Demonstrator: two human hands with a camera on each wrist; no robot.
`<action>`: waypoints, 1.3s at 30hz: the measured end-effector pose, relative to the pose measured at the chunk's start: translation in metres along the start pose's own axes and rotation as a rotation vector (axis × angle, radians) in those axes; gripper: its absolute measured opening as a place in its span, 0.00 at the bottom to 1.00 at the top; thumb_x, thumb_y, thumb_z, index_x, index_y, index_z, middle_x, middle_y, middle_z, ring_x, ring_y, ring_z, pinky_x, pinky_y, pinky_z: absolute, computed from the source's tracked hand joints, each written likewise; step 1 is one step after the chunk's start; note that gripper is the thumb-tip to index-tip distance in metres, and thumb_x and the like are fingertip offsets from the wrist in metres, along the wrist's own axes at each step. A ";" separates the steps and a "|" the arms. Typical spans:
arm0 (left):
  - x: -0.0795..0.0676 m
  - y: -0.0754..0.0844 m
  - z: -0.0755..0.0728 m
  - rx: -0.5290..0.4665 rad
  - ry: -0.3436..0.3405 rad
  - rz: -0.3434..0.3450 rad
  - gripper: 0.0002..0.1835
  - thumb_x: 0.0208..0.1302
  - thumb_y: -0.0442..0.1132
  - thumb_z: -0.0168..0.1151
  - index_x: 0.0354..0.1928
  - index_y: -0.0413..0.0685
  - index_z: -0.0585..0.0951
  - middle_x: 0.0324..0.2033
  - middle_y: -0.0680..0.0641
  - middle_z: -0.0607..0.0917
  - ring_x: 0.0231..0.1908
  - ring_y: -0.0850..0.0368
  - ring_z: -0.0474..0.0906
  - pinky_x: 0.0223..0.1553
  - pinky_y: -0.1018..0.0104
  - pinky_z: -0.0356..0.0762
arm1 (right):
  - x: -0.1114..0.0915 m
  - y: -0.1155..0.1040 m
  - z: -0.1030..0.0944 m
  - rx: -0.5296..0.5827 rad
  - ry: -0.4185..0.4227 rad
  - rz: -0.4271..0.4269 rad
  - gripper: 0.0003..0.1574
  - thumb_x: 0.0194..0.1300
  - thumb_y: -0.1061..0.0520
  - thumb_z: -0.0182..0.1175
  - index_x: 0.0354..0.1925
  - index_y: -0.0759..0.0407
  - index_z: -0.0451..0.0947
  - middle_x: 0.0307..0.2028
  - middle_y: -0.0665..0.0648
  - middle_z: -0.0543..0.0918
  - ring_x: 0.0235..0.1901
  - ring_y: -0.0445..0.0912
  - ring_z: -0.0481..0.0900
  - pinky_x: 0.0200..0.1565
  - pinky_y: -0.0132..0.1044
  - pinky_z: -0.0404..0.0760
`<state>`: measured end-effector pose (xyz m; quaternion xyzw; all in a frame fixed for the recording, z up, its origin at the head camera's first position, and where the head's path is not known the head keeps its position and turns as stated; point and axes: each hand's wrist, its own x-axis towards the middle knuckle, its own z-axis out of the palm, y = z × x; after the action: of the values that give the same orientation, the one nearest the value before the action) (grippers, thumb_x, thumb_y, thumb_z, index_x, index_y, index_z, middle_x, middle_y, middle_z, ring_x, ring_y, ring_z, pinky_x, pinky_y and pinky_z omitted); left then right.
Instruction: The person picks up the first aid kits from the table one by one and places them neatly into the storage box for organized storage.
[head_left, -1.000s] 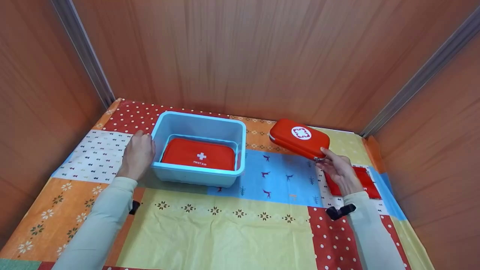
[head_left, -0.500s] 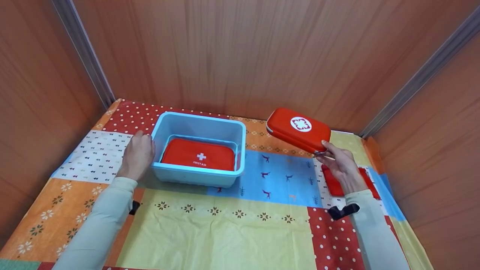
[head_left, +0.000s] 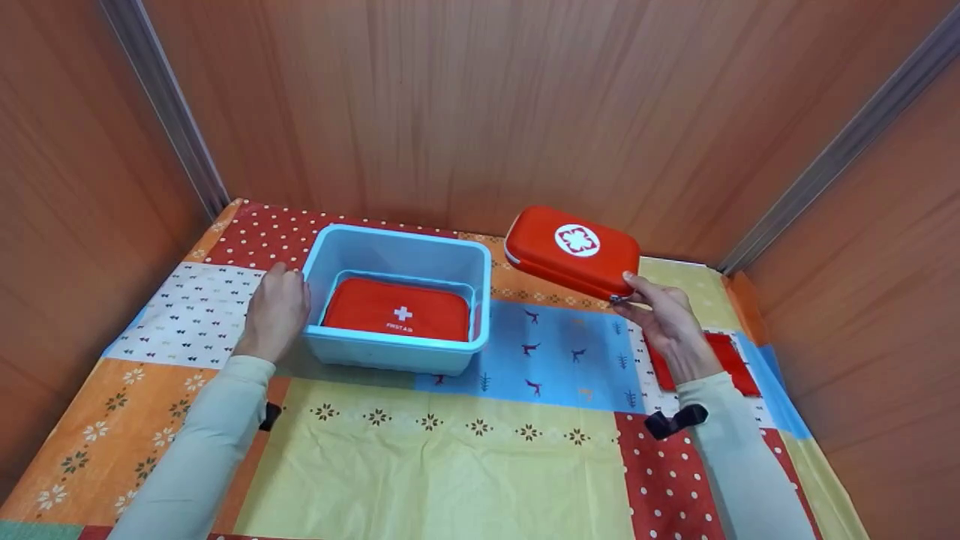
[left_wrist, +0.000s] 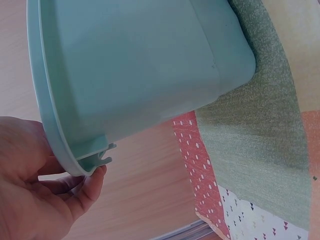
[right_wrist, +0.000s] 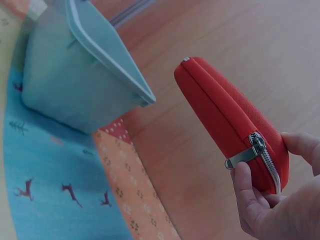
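Observation:
My right hand (head_left: 664,319) pinches the near right corner of a red zippered first aid case (head_left: 574,251), thumb on top and fingers below. The case has a white round emblem and is held up off the cloth, right of a light blue plastic bin (head_left: 397,356). In the right wrist view its metal zipper pull (right_wrist: 242,157) hangs by the fingers. My left hand (head_left: 276,311) grips the bin's left rim, its fingers curled under the edge in the left wrist view. Inside the bin lies a flat red first aid pouch (head_left: 397,307) with a white cross.
Behind my right wrist, a red packet (head_left: 731,364) lies on the table, partly covered by the arm. A patchwork tablecloth (head_left: 450,480) covers the table. Wood-patterned panels (head_left: 465,112) rise at the back and both sides.
My right hand has lifted the red first aid case and carried it left towards the bin. The left hand and the bin have stayed in place.

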<state>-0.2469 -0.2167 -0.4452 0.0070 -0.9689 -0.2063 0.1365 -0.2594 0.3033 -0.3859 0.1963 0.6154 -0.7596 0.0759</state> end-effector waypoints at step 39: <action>0.000 -0.001 -0.003 -0.029 -0.053 -0.035 0.16 0.69 0.34 0.57 0.49 0.23 0.76 0.41 0.32 0.75 0.53 0.29 0.76 0.53 0.37 0.76 | -0.002 0.028 0.125 -0.236 -0.108 -0.012 0.27 0.61 0.47 0.68 0.53 0.62 0.81 0.51 0.62 0.82 0.43 0.52 0.86 0.48 0.41 0.86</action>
<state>-0.2462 -0.2185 -0.4425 0.0164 -0.9688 -0.2226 0.1073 -0.2738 0.1756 -0.3897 0.1413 0.6966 -0.6919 0.1270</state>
